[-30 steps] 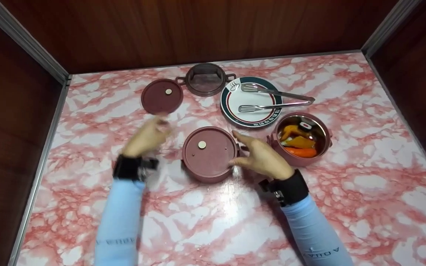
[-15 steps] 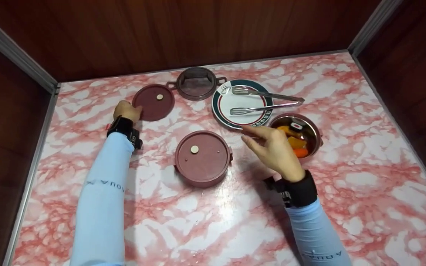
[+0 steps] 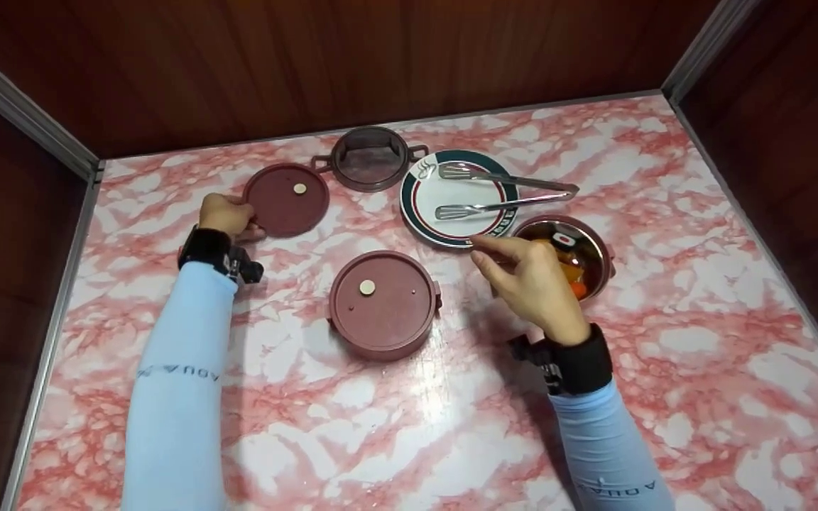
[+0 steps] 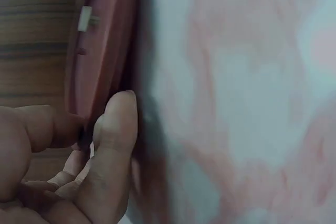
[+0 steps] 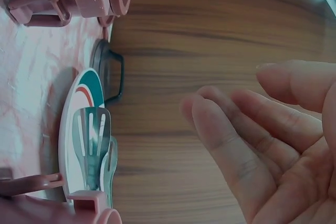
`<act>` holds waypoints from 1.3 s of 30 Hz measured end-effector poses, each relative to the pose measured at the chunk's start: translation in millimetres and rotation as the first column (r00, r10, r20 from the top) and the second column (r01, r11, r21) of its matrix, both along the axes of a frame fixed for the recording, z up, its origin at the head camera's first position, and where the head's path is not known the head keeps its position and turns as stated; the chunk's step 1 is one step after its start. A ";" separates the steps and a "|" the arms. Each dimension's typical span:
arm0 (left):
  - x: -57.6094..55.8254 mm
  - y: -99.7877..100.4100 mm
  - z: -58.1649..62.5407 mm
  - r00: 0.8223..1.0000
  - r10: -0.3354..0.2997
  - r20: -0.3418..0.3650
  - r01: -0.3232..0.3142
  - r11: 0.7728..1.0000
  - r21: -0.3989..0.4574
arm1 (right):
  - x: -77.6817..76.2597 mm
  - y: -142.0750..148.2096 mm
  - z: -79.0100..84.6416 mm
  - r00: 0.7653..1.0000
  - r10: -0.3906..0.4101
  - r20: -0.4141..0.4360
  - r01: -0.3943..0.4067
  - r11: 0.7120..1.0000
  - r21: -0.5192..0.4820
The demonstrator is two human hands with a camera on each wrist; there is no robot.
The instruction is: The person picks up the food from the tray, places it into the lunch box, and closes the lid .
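Note:
My left hand (image 3: 228,215) pinches the near-left rim of a round maroon lid (image 3: 285,206) with a pale knob, at the back left. In the left wrist view the lid (image 4: 97,66) is seen edge-on, its rim between thumb and fingers. My right hand (image 3: 537,284) is held beside an open maroon pot (image 3: 605,255), partly covering it in the head view. Its fingers are spread from the thumb with nothing between them. Orange and yellow pieces (image 3: 575,273) lie inside that pot. A matching lidded pot (image 3: 384,312) stands between my hands.
Behind the lidded pot, a white plate (image 3: 476,191) with a green rim carries metal tongs (image 3: 494,206). A dark see-through lid-like piece (image 3: 370,160) with two side handles lies near the back wall (image 3: 380,64). Walls enclose the marbled table (image 3: 352,426) at the back and sides.
My left hand has moved left and back from beside the lidded pot to the loose lid and now pinches its edge. My right hand has left the lidded pot's side, moving right.

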State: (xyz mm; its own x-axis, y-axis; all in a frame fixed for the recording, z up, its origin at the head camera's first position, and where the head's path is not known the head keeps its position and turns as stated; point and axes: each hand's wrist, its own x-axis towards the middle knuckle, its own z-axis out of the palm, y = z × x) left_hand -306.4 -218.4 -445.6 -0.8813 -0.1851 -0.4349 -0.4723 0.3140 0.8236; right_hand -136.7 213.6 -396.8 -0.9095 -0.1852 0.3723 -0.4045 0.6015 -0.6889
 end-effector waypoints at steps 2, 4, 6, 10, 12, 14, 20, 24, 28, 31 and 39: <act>8.6 3.8 8.4 0.998 0.052 -0.030 -0.049 0.993 0.106 | 0.6 0.4 0.8 1.000 -0.014 0.008 0.014 1.000 -0.002; 16.8 9.7 16.8 0.992 0.085 -0.092 -0.070 0.984 0.161 | 1.4 0.7 1.8 1.000 -0.026 0.014 0.026 1.000 -0.005; 24.0 17.3 25.0 0.982 0.102 -0.158 -0.070 0.978 0.196 | 1.8 1.2 2.5 0.999 -0.033 0.014 0.033 0.999 -0.005; 39.8 35.2 43.3 0.954 0.103 -0.281 -0.028 0.966 0.259 | 2.1 2.3 4.1 0.999 -0.039 -0.001 0.039 0.999 -0.008; 49.1 46.1 53.0 0.939 0.100 -0.330 0.002 0.955 0.295 | 2.0 3.0 4.9 0.999 -0.049 -0.007 0.049 0.999 -0.012; 59.7 59.0 62.1 0.924 0.099 -0.369 0.034 0.940 0.340 | 2.1 4.2 5.9 0.998 -0.065 -0.004 0.065 0.998 -0.017; 90.5 97.2 75.5 0.911 0.049 -0.409 0.136 0.902 0.411 | 2.7 9.2 9.4 0.994 -0.109 0.002 0.109 0.993 -0.041; 108.5 121.2 74.4 0.905 -0.003 -0.425 0.190 0.896 0.400 | 3.1 11.6 11.0 0.993 -0.117 0.005 0.117 0.991 -0.058; 125.9 153.1 67.0 0.896 -0.005 -0.444 0.233 0.856 0.462 | 5.8 13.7 13.3 0.996 -0.063 0.065 0.071 0.989 -0.127; 139.5 178.8 61.6 0.897 0.007 -0.441 0.252 0.813 0.525 | 8.4 13.6 15.7 0.990 0.009 0.142 0.026 0.970 -0.242; 165.2 235.4 48.6 0.879 0.099 -0.467 0.270 0.703 0.658 | 9.7 13.0 21.3 0.979 -0.054 0.195 0.121 0.927 -0.355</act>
